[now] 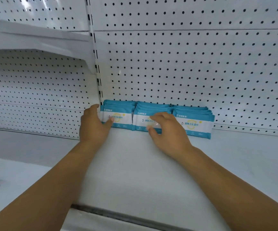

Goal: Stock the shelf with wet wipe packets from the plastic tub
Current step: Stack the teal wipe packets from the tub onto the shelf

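At the back of the white shelf (135,164), three rows of wet wipe packets (195,124) stand upright against the pegboard (185,64).
The left hand (93,125) cups the outer end of the left row (121,114), thumb across its front and fingers curled round the side; the right hand (168,132) rests loosely spread on the middle row (141,120) (fingertips touching the front packet, gripping nothing).
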Tool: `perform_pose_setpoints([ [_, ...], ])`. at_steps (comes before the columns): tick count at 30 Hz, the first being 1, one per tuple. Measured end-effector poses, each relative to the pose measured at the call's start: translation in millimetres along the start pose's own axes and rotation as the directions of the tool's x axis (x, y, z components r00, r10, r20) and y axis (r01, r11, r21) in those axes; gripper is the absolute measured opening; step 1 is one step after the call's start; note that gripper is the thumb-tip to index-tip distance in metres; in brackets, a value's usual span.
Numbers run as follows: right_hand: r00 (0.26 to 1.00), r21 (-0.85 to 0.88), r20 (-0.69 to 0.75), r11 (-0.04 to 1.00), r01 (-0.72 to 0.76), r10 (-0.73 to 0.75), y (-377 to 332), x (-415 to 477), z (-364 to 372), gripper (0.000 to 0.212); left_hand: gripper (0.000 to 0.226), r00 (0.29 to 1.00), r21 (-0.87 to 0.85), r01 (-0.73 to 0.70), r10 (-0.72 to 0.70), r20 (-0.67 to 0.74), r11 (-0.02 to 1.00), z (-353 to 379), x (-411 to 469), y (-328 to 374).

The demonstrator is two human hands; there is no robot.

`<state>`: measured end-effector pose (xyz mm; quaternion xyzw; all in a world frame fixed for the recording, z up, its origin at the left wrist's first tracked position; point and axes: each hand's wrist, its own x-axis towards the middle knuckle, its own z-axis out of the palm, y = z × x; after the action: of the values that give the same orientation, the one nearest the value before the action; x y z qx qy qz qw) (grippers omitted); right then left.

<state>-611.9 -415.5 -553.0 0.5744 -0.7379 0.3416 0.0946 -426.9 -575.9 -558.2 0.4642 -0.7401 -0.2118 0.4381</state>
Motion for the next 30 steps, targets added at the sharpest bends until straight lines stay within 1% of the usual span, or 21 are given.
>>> perform_pose_setpoints([
  [4, 0.993, -0.021, 0.113, 0.999, -0.035, 0.037, -1, -2, -21, 0.050, 0.060, 0.989, 0.071, -0.136, 0.132, 0.065, 0.988, -22, -22, 12],
  [7, 0.982, -0.063, 0.180, 0.997, -0.046, 0.057, 1, -10, -51, 0.056, 0.058, 0.978, 0.125, -0.180, 0.164, 0.128, 0.976, -32, -45, 28],
  [9, 0.979, -0.100, 0.192, 0.994, -0.046, 0.065, 2, -19, -73, 0.058, 0.057, 0.974, 0.136, -0.190, 0.169, 0.151, 0.972, -35, -61, 42],
  [12, 0.982, -0.138, 0.174, 0.989, -0.053, 0.077, 7, -34, -107, 0.061, 0.054, 0.966, 0.123, -0.213, 0.189, 0.177, 0.969, -37, -84, 66],
  [16, 0.988, -0.163, 0.120, 0.984, -0.077, 0.097, 19, -52, -162, 0.062, 0.055, 0.942, 0.095, -0.286, 0.262, 0.207, 0.953, -31, -102, 110],
  [19, 0.990, -0.180, 0.067, 0.977, -0.111, 0.125, 31, -70, -204, 0.063, 0.059, 0.920, 0.051, -0.332, 0.311, 0.237, 0.942, -22, -117, 153],
  [22, 0.985, -0.186, 0.022, 0.969, -0.163, 0.170, 44, -97, -241, 0.063, 0.057, 0.891, -0.020, -0.383, 0.375, 0.256, 0.923, -7, -138, 193],
  [26, 0.963, -0.267, 0.013, 0.929, -0.257, 0.270, 76, -159, -298, 0.063, 0.057, 0.821, -0.100, -0.459, 0.464, 0.333, 0.883, 22, -180, 249],
  [30, 0.917, -0.362, -0.045, 0.849, -0.384, 0.396, 112, -229, -354, 0.065, 0.061, 0.720, -0.165, -0.535, 0.550, 0.424, 0.828, 55, -232, 301],
])
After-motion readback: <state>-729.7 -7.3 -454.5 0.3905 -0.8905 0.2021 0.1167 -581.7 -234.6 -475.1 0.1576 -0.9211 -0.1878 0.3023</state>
